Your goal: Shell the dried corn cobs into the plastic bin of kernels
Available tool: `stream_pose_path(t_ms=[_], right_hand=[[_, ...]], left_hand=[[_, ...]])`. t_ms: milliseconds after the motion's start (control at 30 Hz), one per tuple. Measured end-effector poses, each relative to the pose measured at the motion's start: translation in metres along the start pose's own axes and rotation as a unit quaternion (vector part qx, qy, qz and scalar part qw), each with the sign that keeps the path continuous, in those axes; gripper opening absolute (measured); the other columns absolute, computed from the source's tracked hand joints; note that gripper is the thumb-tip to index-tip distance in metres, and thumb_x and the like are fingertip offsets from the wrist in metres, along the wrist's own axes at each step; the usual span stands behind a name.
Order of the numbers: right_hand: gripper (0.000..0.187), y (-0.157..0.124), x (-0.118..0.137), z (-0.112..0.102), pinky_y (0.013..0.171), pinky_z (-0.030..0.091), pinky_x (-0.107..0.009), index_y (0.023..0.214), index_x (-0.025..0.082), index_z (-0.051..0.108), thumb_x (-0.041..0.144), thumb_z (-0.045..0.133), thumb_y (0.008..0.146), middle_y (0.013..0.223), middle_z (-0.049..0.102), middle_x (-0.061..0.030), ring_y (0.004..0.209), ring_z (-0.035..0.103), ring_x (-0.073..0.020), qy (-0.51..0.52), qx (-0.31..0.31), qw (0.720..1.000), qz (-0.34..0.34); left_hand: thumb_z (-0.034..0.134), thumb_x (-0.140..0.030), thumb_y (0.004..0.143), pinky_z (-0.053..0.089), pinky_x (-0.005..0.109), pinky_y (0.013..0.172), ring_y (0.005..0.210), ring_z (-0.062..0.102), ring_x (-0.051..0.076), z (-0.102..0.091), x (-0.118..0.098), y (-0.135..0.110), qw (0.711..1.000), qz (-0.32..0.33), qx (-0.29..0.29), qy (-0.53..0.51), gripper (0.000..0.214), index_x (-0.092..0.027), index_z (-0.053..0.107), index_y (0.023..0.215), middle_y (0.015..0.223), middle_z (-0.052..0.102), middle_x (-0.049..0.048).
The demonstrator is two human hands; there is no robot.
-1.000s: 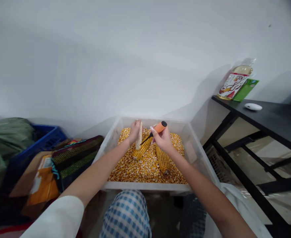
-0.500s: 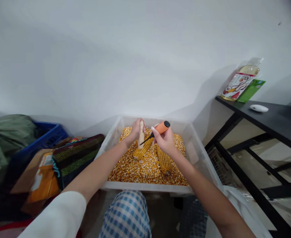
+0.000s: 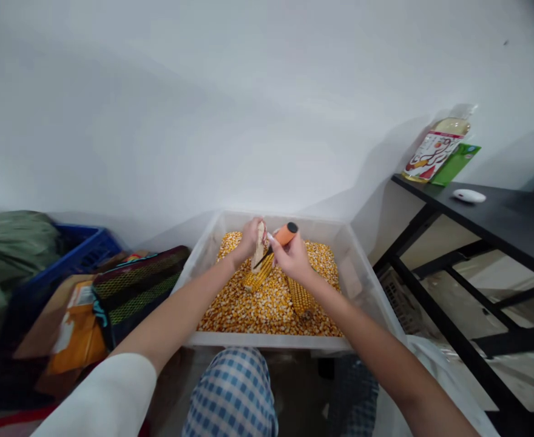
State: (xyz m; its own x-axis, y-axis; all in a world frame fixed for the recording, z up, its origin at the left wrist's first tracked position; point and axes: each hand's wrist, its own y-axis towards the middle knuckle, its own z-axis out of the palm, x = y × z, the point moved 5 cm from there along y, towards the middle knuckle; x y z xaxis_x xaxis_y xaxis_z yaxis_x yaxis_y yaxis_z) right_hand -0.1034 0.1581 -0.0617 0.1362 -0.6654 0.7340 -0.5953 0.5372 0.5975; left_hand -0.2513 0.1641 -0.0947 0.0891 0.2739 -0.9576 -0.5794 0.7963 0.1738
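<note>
My left hand (image 3: 249, 237) is closed round a pale, mostly stripped corn cob (image 3: 258, 245), held tilted above the loose kernels. In my right hand (image 3: 293, 258) is an orange-handled screwdriver (image 3: 285, 234), its dark shaft slanting down and left to the cob. Whether the tip touches the cob I cannot tell. Below my hands, a yellow ear of corn (image 3: 256, 278) lies on the kernels (image 3: 258, 312). A second ear of corn (image 3: 300, 298) rests to the right, partly covered by my right hand and wrist.
The kernels fill a translucent plastic bin (image 3: 267, 340) against the white wall. A black table (image 3: 513, 213) on the right bears a bottle (image 3: 437, 152), a green packet (image 3: 456, 164) and a small white object (image 3: 469, 196). At left are a blue crate (image 3: 82, 247) and a mesh bag (image 3: 139, 288).
My right hand and the screwdriver have moved left, closer to the cob. My left hand keeps its hold in nearly the same place. The view has shifted slightly.
</note>
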Motion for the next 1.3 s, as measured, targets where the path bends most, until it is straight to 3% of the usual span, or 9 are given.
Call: stream_pose_path(t_ms=[100, 233, 400, 467, 833, 967, 1100, 1300], right_hand=[[0.027, 0.0005, 0.0015, 0.0021, 0.056, 0.044, -0.027, 0.092, 0.019, 0.044, 0.041, 0.055, 0.080, 0.074, 0.055, -0.0034, 0.061, 0.053, -0.0151, -0.029, 0.005, 1.000, -0.004], [0.027, 0.0012, -0.0010, 0.0009, 0.048, 0.041, -0.024, 0.096, 0.020, 0.041, 0.041, 0.051, 0.083, 0.073, 0.054, -0.0019, 0.052, 0.049, -0.0118, 0.012, -0.034, 0.999, 0.014], [0.027, -0.0007, 0.0037, 0.0061, 0.050, 0.042, -0.026, 0.091, 0.020, 0.043, 0.041, 0.055, 0.080, 0.070, 0.053, -0.0011, 0.053, 0.049, -0.0126, -0.023, 0.000, 1.000, 0.001], [0.027, 0.0001, 0.0061, 0.0031, 0.050, 0.042, -0.025, 0.094, 0.020, 0.042, 0.041, 0.054, 0.081, 0.072, 0.054, -0.0015, 0.053, 0.049, -0.0124, -0.004, -0.016, 1.000, -0.004], [0.026, 0.0017, 0.0060, -0.0037, 0.051, 0.043, -0.025, 0.098, 0.020, 0.041, 0.039, 0.051, 0.083, 0.076, 0.057, -0.0031, 0.056, 0.053, -0.0135, -0.001, -0.032, 0.999, 0.007], [0.028, 0.0016, 0.0045, 0.0028, 0.053, 0.043, -0.027, 0.093, 0.020, 0.043, 0.041, 0.055, 0.080, 0.072, 0.056, -0.0022, 0.058, 0.053, -0.0146, -0.049, 0.009, 0.999, 0.006], [0.028, 0.0034, -0.0006, -0.0016, 0.051, 0.043, -0.026, 0.096, 0.020, 0.041, 0.041, 0.053, 0.082, 0.073, 0.055, -0.0019, 0.055, 0.051, -0.0131, -0.024, -0.035, 0.999, 0.015], [0.027, 0.0006, 0.0013, 0.0032, 0.053, 0.043, -0.026, 0.092, 0.020, 0.043, 0.041, 0.056, 0.079, 0.068, 0.053, -0.0007, 0.057, 0.051, -0.0144, -0.042, 0.005, 0.999, 0.005]], left_hand=[[0.041, -0.039, 0.080, 0.032, 0.022, 0.040, 0.036, 0.038, 0.009, -0.0011, -0.0001, -0.0008, 1.000, 0.003, -0.008, -0.007, 0.033, -0.017, 0.046, 0.055, 0.040, 0.041, -0.0028], [0.041, -0.038, 0.081, 0.033, 0.022, 0.041, 0.037, 0.040, 0.009, -0.0018, -0.0014, -0.0015, 1.000, 0.011, -0.015, 0.006, 0.033, -0.017, 0.046, 0.056, 0.041, 0.042, -0.0020], [0.042, -0.034, 0.081, 0.033, 0.023, 0.043, 0.039, 0.039, 0.009, -0.0040, -0.0029, -0.0013, 0.998, 0.003, -0.063, 0.023, 0.032, -0.017, 0.046, 0.055, 0.042, 0.042, -0.0025], [0.042, -0.034, 0.081, 0.034, 0.023, 0.044, 0.040, 0.040, 0.009, -0.0051, -0.0019, -0.0004, 0.997, -0.003, -0.077, 0.026, 0.033, -0.018, 0.045, 0.053, 0.042, 0.042, -0.0023], [0.047, -0.038, 0.081, 0.034, 0.022, 0.044, 0.040, 0.039, 0.008, -0.0030, -0.0057, -0.0044, 0.996, -0.011, -0.092, 0.018, 0.035, -0.017, 0.046, 0.053, 0.044, 0.042, -0.0023], [0.048, -0.039, 0.081, 0.034, 0.021, 0.042, 0.040, 0.038, 0.008, -0.0019, -0.0082, -0.0061, 0.994, -0.022, -0.097, 0.034, 0.036, -0.017, 0.045, 0.052, 0.044, 0.041, -0.0021], [0.046, -0.036, 0.082, 0.034, 0.021, 0.043, 0.041, 0.039, 0.009, -0.0015, -0.0072, -0.0053, 0.996, 0.008, -0.081, 0.028, 0.034, -0.017, 0.046, 0.054, 0.045, 0.042, -0.0021], [0.043, -0.031, 0.083, 0.034, 0.022, 0.043, 0.040, 0.038, 0.009, -0.0005, -0.0066, -0.0071, 0.997, -0.015, -0.074, 0.024, 0.032, -0.017, 0.045, 0.055, 0.043, 0.041, -0.0025]])
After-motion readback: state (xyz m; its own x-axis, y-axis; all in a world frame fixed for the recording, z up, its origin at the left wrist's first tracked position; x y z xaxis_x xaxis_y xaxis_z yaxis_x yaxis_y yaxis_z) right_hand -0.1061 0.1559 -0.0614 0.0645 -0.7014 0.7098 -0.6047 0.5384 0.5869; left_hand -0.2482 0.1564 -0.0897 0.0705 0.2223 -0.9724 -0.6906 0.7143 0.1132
